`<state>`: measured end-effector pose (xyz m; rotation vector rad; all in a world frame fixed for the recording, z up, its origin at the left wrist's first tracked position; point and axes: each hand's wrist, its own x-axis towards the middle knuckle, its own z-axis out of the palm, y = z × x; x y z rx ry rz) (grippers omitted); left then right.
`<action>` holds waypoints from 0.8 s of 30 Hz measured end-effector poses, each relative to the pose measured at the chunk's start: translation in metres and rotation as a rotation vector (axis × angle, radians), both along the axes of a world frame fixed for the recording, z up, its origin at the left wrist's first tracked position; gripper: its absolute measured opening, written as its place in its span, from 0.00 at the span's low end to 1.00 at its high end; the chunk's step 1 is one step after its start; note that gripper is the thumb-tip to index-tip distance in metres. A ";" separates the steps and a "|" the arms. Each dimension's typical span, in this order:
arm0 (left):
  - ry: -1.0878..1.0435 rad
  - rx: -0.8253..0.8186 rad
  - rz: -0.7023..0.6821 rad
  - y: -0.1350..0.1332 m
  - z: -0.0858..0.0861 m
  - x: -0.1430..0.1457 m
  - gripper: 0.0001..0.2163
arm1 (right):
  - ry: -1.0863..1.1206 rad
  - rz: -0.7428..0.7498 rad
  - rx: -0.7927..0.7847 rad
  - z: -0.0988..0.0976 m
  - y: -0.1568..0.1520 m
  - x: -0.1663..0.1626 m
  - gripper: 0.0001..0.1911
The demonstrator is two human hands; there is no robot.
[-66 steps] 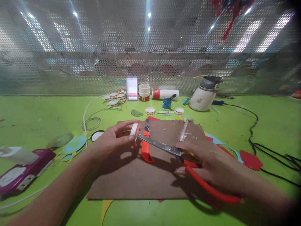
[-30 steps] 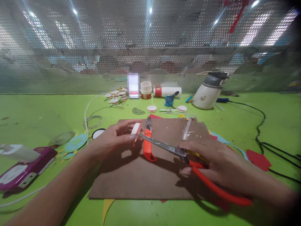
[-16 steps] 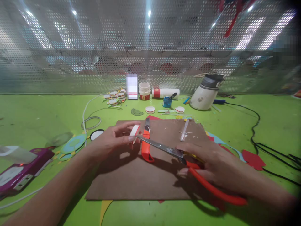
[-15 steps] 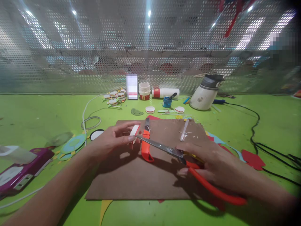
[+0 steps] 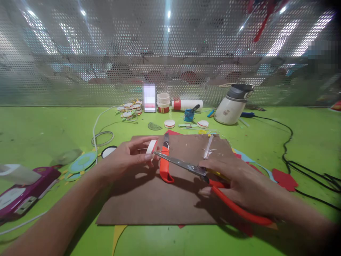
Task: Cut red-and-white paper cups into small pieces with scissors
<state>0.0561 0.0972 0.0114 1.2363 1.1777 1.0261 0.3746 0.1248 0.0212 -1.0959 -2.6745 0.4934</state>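
Shiny metal scissor blades (image 5: 181, 164); matt cardboard sheet (image 5: 149, 206).

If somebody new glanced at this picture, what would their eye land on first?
Probably the red-handled scissors in the right hand, their tips right by the small white ring held in the left hand. Between the hands, a bright orange knife lies on the brown board, blade pointing away from the person. Farther back, right of centre, a white bottle with a dark lid stands on the green table.
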 end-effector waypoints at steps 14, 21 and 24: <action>-0.019 -0.023 -0.017 -0.001 0.000 -0.001 0.26 | -0.018 0.011 -0.015 -0.003 0.001 0.001 0.17; -0.053 -0.002 -0.012 -0.001 0.000 0.000 0.23 | -0.021 -0.011 -0.017 -0.005 0.001 0.002 0.20; -0.068 0.006 -0.012 -0.001 -0.001 -0.001 0.22 | -0.020 -0.009 -0.037 -0.004 0.001 0.001 0.21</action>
